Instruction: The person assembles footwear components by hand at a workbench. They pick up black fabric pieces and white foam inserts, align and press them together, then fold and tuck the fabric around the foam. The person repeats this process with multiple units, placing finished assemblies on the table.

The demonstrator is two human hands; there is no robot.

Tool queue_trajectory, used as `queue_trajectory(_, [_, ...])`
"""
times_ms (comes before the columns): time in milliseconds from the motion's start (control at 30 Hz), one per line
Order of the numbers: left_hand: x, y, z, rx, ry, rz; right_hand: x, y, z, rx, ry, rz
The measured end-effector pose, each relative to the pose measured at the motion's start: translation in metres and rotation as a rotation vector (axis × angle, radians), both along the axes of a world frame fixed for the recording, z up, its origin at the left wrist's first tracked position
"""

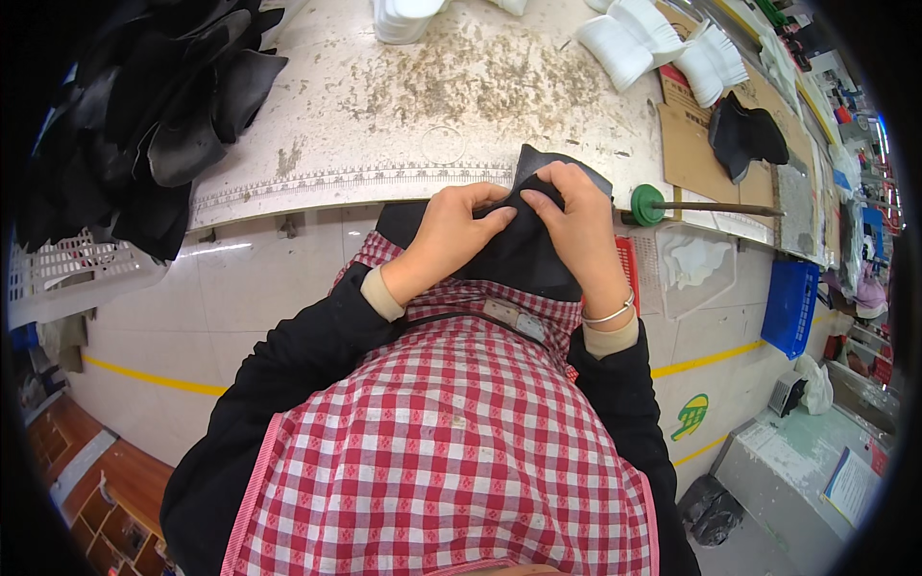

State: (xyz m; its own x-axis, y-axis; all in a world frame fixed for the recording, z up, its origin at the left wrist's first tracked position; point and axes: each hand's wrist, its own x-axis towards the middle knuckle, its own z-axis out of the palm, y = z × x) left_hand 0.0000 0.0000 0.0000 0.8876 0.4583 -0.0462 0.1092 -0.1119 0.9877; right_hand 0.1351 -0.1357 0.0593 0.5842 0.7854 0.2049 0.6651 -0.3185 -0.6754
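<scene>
In the head view, our left hand (447, 232) and right hand (581, 219) pinch the black piece (523, 259) narrowly at the near edge of the bench (365, 115). It runs lengthwise from bench toward us, perhaps double-layered; our right hand is nearer its bench-top end.

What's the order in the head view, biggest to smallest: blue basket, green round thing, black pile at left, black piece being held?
Black pile
Held black piece
Blue basket
Green round thing

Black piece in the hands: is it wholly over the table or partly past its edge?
Partly past: in view, the black piece overlaps the table above and the checked apron below.
</scene>
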Motion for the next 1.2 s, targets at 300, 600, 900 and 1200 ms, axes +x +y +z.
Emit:
queue_trajectory(300, [0.008,-0.004,0.008,-0.198,0.045,-0.045,0.000,-0.004,0.002,-0.063,0.020,0.019])
queue_trajectory(600, [0.008,-0.006,0.006,-0.104,-0.008,-0.040,-0.006,-0.006,0.007,0.034,0.099,-0.050])
queue_trajectory(900, [0.008,-0.003,0.014,-0.242,-0.054,-0.109,-0.004,-0.009,0.008,0.085,0.095,-0.028])
queue_trajectory(1200, [0.020,0.027,0.037,-0.137,-0.062,-0.104,-0.001,-0.016,0.021,0.396,0.098,-0.348])
